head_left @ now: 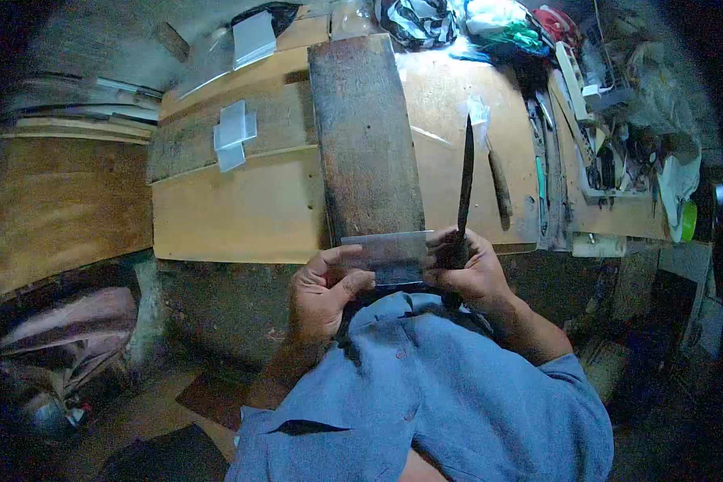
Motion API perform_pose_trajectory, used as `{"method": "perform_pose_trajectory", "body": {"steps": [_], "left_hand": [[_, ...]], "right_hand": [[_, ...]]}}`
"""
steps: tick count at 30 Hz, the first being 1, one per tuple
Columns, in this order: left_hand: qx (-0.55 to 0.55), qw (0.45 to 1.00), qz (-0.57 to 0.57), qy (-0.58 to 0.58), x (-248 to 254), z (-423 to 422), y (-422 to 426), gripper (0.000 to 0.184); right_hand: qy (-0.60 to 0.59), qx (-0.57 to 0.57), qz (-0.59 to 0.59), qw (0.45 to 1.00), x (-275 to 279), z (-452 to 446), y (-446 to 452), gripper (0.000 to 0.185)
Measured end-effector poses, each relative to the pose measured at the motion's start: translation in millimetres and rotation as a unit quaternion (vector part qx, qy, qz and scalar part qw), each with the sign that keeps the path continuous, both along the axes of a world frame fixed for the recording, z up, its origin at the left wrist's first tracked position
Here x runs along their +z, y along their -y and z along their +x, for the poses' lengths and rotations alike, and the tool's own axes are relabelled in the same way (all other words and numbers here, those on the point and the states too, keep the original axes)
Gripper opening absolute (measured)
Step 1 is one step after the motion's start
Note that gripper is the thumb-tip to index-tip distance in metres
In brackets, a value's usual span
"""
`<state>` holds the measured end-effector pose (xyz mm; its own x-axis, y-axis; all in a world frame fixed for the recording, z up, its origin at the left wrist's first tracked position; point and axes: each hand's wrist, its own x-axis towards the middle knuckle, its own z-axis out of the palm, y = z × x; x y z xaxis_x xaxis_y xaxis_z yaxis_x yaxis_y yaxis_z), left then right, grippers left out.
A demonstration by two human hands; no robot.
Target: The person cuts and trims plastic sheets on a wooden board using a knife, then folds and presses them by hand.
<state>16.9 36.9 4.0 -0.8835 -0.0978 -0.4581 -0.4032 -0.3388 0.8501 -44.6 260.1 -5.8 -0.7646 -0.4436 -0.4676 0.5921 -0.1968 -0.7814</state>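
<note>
My left hand [326, 291] pinches the left edge of a small clear rectangular sheet [387, 255], thumb in front and fingers behind. The right edge of this sheet is between the fingers of my right hand [475, 271]. That same hand also grips a long dark tapered blade [467, 173] pointing upward; I cannot tell whether it is a knife or a file. The sheet is held in front of the near end of a dark worn wooden board [368, 132] lying across the bench. Whether sheet and board touch is unclear.
Several small clear pieces [233, 132] lie on the bench at left. A wooden-handled tool [499, 183] lies at right, near another clear piece [478, 110]. White sheets [254, 38] and plastic bags [502, 24] are at the back. Tools crowd a tray [614, 193] at far right.
</note>
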Motion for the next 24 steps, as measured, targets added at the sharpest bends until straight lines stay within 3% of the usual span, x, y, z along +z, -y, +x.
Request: {"method": "perform_pose_trajectory", "body": {"steps": [14, 24], "left_hand": [[0.002, 0.999, 0.034, 0.035, 6.4, -1.6, 5.1, 0.043], [-0.001, 0.999, -0.039, -0.034, 4.4, 0.2, 4.0, 0.037]], "right_hand": [[-0.003, 0.041, 0.025, 0.999, 6.7, -4.9, 0.2, 0.038], [-0.036, 0.041, 0.060, 0.997, 5.0, -4.5, -2.9, 0.032]]}}
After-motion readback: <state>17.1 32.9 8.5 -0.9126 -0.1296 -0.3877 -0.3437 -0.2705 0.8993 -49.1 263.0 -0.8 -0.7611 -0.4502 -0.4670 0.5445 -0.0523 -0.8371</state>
